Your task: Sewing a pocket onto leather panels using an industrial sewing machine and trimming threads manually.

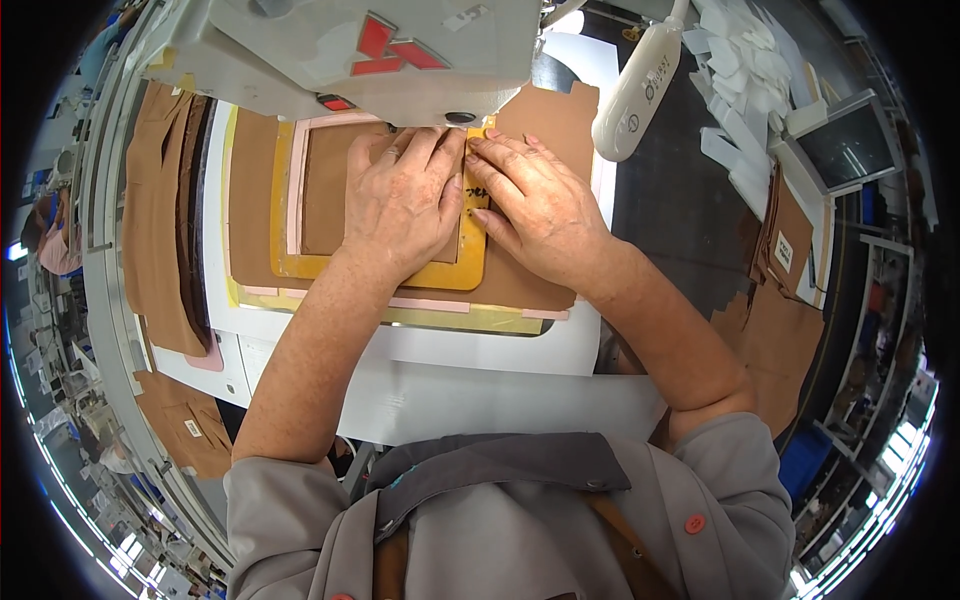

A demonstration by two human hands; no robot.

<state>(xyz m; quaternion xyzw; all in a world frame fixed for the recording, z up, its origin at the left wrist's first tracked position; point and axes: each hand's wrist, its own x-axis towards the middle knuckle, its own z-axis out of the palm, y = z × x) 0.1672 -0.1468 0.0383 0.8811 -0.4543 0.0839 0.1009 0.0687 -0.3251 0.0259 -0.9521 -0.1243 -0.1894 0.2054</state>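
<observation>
Left hand [400, 195] is lying palm down, fingers long and unclenched, over the brown leather-like panel [325, 190] inside a yellow, round-cornered rectangular frame [310, 266]; right hand [540, 200] is spreading flat over the frame's right bar, likewise grasping nothing that shows. Frame is resting on a larger brown leather-like sheet [252, 200], fingertips reaching close under the grey sewing-machine head [260, 60]. Progress, by judgement: work seems to be sitting mid-way, panel and frame already being laid over the sheet, with a pale pink strip [295, 195] lining the frame's inner left edge. No finished seam is showing; stitching is probably remaining, though hands and machine are hiding the spot beneath. Brown folded pieces [155, 230] are standing at left, more brown pieces [775, 350] lying at right; cannot tell whether these are waiting or done. Markings: machine head is carrying a raised emblem [375, 37] of three red lozenges; frame's right bar is bearing dark handwriting, partly covered by fingers. White oval-ended device [637, 95] is showing dark print and a round symbol. Small white labels [193, 428] are sitting on brown pieces at both sides, their lettering staying too small to read.
</observation>
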